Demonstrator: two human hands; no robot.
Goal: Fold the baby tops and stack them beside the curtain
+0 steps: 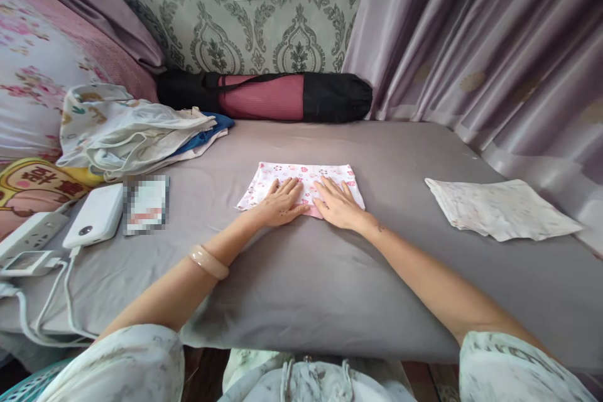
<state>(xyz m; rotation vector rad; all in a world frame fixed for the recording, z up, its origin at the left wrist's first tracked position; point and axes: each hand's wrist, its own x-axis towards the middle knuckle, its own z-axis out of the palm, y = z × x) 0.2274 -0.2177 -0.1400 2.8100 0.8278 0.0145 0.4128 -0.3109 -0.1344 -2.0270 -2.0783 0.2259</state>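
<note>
A folded white cloth with pink and red prints (301, 171) lies flat on the grey sheet (301, 282) in front of me. A strip of plain pink fabric shows at its near edge. On the cloth's left half rests my left hand (282, 202), palm down with the fingers stretched out. My right hand (342, 204) lies flat on the right half, its fingers spread. The two thumbs point toward each other near the middle. Both palms cover part of the cloth's near side.
Off to the right sits another folded pale cloth (504, 208). Crumpled clothes (146, 132) are heaped at the left. Nearer me there are a white power bank (94, 217), a power strip (32, 235) and cables. A black and maroon rolled bag (264, 97) lies along the wall.
</note>
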